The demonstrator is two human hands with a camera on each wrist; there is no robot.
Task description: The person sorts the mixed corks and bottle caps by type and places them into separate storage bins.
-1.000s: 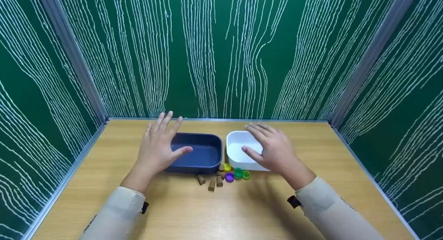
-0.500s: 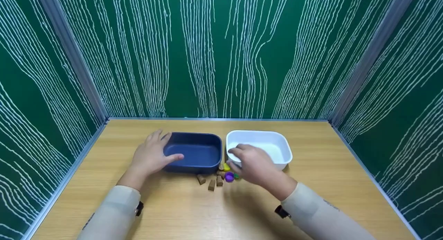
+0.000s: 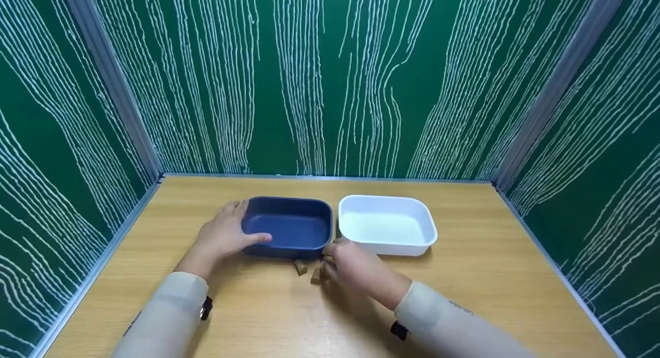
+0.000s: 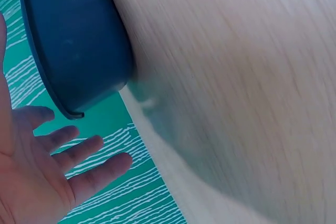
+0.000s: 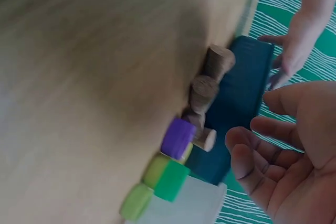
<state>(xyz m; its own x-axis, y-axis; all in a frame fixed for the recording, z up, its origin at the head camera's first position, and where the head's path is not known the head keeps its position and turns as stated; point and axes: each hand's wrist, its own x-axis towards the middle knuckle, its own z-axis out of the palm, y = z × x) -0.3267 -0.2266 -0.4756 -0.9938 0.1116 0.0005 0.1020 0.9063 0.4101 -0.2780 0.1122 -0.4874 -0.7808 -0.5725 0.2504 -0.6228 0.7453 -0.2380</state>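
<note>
A dark navy box (image 3: 291, 229) stands on the wooden table beside a white box (image 3: 386, 221). At the navy box's left end is my left hand (image 3: 220, 237), its thumb over the near rim; its fingers spread in the left wrist view. My right hand (image 3: 356, 265) reaches down in front of the gap between the boxes, over brown corks (image 3: 316, 276). In the right wrist view its bent fingers hold nothing, facing the corks (image 5: 203, 93), a purple cap (image 5: 177, 139), a green cap (image 5: 172, 181) and a yellow-green cap (image 5: 136, 202). The head view hides these caps behind that hand.
Green walls with white wavy lines enclose the table (image 3: 247, 316) at the back and sides. A loose cork (image 3: 300, 267) lies just in front of the navy box. Metal edging (image 3: 330, 178) runs along the table's back.
My right hand has come down and left from above the white box to the corks, its fingers bending. My left hand has lowered to the navy box's left end.
</note>
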